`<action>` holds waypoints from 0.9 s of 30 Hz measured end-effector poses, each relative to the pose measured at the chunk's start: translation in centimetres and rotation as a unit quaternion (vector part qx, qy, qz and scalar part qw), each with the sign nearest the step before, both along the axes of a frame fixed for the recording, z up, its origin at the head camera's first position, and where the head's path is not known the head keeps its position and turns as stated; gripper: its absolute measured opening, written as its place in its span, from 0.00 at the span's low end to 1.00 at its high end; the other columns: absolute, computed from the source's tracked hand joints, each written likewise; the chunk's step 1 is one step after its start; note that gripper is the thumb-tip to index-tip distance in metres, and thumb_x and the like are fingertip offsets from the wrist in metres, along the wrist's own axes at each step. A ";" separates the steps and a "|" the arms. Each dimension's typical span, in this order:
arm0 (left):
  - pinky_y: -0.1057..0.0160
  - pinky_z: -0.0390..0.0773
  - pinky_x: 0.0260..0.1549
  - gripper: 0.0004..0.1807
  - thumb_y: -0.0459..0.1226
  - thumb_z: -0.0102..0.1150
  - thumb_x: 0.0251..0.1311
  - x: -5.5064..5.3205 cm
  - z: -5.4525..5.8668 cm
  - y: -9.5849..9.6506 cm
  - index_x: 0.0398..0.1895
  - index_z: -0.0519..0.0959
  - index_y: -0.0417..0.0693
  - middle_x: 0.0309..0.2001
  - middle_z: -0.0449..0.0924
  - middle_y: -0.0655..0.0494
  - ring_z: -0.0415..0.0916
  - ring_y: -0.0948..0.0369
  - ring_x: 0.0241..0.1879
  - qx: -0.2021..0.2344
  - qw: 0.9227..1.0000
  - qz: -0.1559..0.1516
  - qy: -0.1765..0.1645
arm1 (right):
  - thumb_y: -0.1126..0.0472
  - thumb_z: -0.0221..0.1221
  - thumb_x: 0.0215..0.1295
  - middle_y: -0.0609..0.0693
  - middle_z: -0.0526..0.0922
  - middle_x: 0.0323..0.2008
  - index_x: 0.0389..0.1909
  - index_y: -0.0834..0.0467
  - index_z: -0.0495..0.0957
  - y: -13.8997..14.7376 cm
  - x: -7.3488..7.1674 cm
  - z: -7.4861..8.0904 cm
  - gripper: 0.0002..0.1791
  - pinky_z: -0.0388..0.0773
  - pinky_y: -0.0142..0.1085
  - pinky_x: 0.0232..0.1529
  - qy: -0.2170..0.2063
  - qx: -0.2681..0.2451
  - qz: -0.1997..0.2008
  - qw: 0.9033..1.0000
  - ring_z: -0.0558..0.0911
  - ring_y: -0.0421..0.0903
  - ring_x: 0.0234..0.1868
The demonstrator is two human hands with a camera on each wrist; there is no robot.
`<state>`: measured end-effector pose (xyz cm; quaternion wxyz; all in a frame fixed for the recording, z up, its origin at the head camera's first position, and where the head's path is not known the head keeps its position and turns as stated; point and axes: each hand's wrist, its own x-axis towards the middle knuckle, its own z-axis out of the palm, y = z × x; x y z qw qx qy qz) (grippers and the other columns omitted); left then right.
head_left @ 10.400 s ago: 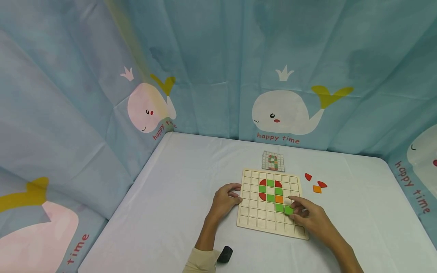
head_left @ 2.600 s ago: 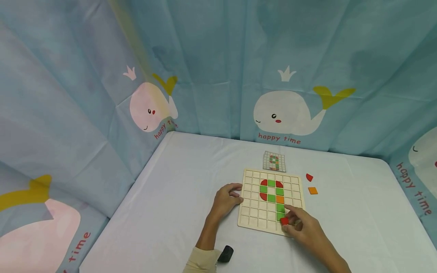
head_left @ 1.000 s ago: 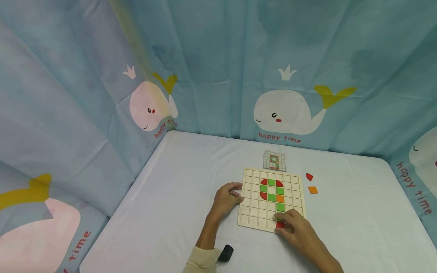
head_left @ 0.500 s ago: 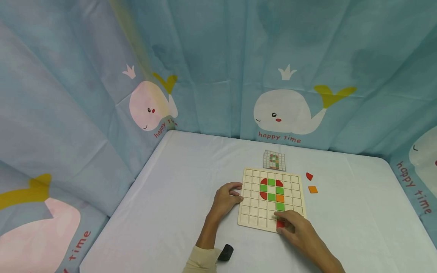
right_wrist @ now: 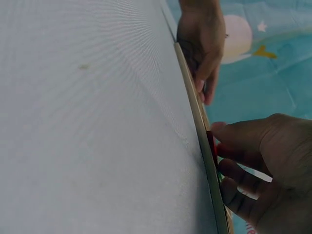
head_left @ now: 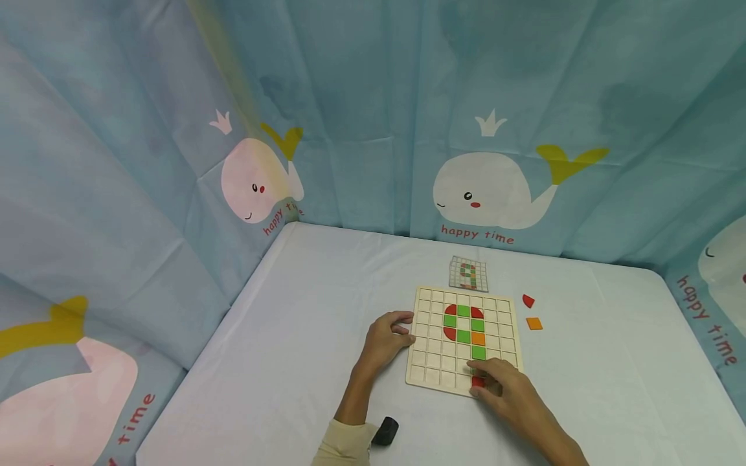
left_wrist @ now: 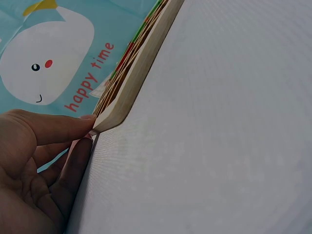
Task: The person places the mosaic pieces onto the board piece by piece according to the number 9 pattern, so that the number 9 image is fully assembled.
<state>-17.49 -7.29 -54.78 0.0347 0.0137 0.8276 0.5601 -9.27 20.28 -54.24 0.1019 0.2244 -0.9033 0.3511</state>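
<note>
My left hand point(head_left: 383, 342) pinches the left edge of a pale wooden grid board point(head_left: 432, 360); in the left wrist view the thumb lies on top near a rounded corner. At the board's near edge my right hand point(head_left: 511, 389) holds a red tile point(head_left: 478, 382) between thumb and finger, low in a bottom-row cell. The right wrist view shows this red tile point(right_wrist: 212, 146) at the rim, partly covered by fingers. Red, green and orange tiles form a loop on the board, with a green tile point(head_left: 478, 353) below the orange tile point(head_left: 478, 338). Another green tile is mostly hidden beneath my right fingers.
A small pattern card point(head_left: 468, 274) lies behind the board. To the right are a loose red quarter-round tile point(head_left: 528, 301) and a loose orange square tile point(head_left: 534, 323). A black object point(head_left: 385, 432) sits by the left sleeve. Whale-printed curtains point(head_left: 361, 129) border the white table.
Since the oldest frame, the green tile has gone into the column and a red tile was picked up from the right. It moved down to the bottom row; the last half second shows little motion.
</note>
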 end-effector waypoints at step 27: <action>0.63 0.82 0.43 0.27 0.29 0.74 0.56 0.0 -0.1 -0.1 0.62 0.84 0.47 0.54 0.87 0.53 0.83 0.62 0.44 -0.002 1.000 0.005 -0.005 | 0.68 0.75 0.61 0.49 0.88 0.46 0.63 0.57 0.82 3.7 -2.0 2.3 0.28 0.81 0.23 0.39 -0.029 -0.043 -0.115 0.992 0.82 0.32 0.43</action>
